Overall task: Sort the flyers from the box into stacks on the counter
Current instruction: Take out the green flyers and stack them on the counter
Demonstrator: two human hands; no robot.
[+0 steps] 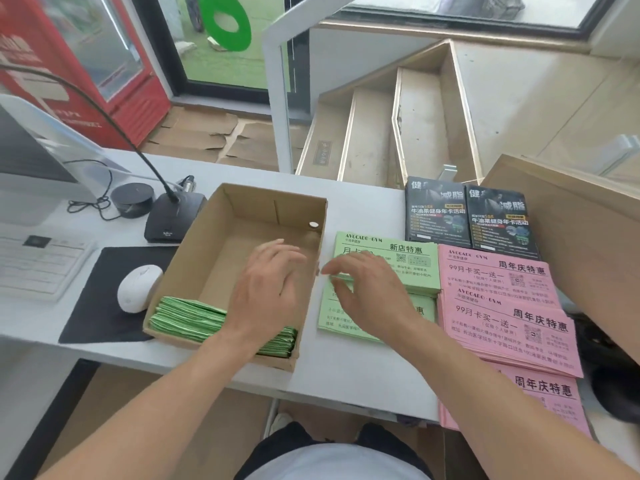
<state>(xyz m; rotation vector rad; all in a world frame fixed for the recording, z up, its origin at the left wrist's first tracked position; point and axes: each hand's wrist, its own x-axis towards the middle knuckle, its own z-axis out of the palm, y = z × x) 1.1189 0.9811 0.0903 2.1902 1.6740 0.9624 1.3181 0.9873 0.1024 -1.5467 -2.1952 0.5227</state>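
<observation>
the cardboard box [242,237] sits open on the counter [346,375], and what is left in it is a bundle of green flyers [194,320] packed on edge against the near wall; the rest of the box floor is bare; the left hand [266,289] hangs over the box interior with fingers spread and relaxed, holding nothing, its palm just beyond the bundle and its wrist crossing above the bundle's right end; the right hand [367,292] is outside the box, over the green stacks [408,268] just right of it, fingers loosely spread, and i cannot tell whether the fingertips touch the top sheet or only hover; it grips nothing i can see; farther right lie the pink stacks [505,313], and behind them two dark flyer stacks [471,216] side by side; the relation that matters: the remaining bundle lies toward the person from the left hand, below and behind its palm, and its long axis runs left to right along the near wall of the box; so the left hand is plainly the nearer one, and i judge it would need to draw back and curl down over the bundle's top edge, fingers across the short way, to lift a batch out; the green stacks, where those sheets belong, wait just over the box's right wall, under the right hand
</observation>
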